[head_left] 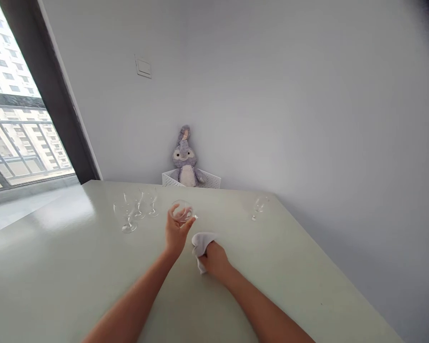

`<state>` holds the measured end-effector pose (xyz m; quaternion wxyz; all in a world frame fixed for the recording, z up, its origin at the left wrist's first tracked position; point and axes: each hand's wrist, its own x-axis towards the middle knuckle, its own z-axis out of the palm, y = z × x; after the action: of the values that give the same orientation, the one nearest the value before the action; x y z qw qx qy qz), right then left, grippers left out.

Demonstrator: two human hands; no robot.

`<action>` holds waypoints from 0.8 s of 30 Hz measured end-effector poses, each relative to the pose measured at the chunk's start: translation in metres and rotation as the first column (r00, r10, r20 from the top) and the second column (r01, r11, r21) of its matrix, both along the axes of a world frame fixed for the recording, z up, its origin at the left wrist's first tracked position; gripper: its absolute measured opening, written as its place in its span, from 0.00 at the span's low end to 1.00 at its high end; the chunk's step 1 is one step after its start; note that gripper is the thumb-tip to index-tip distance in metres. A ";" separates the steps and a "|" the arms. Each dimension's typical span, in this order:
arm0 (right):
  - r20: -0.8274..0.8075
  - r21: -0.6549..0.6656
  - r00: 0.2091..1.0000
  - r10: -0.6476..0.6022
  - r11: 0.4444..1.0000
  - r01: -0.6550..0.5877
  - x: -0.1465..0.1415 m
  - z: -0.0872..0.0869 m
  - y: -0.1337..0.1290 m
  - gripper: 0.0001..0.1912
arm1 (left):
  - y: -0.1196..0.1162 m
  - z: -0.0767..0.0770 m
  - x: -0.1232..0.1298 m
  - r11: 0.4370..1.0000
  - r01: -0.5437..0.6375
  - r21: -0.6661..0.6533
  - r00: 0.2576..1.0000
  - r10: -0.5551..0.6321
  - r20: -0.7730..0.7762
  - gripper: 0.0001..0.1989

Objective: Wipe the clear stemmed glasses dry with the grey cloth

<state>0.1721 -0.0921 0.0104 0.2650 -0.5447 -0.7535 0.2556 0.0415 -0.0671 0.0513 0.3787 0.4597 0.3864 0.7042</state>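
Observation:
My left hand [177, 231] is wrapped round a clear stemmed glass [183, 209], tilted and held above the table with its stem toward the right. Close by on the right, my right hand [214, 259] grips a white cloth [202, 244], whose folds hide most of the fingers. The cloth and the held glass are apart. To the left of my left hand stands a clear stemmed glass [128, 224], upright, with further stemmed glasses [152, 206] just behind it. Another stemmed glass [259, 206] stands alone toward the right side of the table.
The pale table [75, 271] runs back toward the wall. At its far edge is a white perforated basket [211, 181] with a purple plush toy [185, 162] in it. A light switch [143, 67] is on the wall, and a window [17, 119] is at left.

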 end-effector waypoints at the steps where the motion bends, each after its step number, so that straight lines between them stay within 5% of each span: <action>1: 0.136 0.069 0.988 0.073 0.994 -0.082 0.002 0.005 -0.005 0.22 | 0.001 0.001 -0.004 0.997 -0.068 0.021 0.997 0.069 -0.043 0.29; 5: 0.421 0.132 0.871 0.253 0.933 -0.335 0.012 0.033 -0.018 0.31 | 0.001 0.003 -0.012 0.968 -0.232 0.100 0.939 0.250 -0.237 0.29; 10: 0.252 0.285 0.968 -0.003 0.956 -0.072 0.018 0.055 -0.011 0.18 | -0.005 -0.004 -0.003 0.964 -0.158 0.214 0.859 0.241 -0.452 0.24; 17: 0.268 0.307 0.955 -0.128 0.951 0.041 0.019 0.030 0.019 0.09 | -0.018 -0.014 0.016 0.986 0.145 0.085 0.827 -0.074 -0.558 0.33; 21: 0.237 0.268 0.945 -0.226 0.950 0.160 0.047 0.012 0.042 0.12 | -0.011 -0.025 0.015 0.989 0.149 -0.024 0.748 -0.129 -0.651 0.39; 24: 0.234 0.215 0.893 -0.385 0.916 0.339 0.078 0.004 0.064 0.15 | 0.000 -0.039 0.011 0.990 0.102 -0.101 0.699 -0.144 -0.700 0.34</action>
<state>0.2501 -0.0282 0.0147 0.2471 -0.6812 -0.6865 0.0600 0.0523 -0.0671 0.0127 0.2607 0.7081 0.4890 0.4376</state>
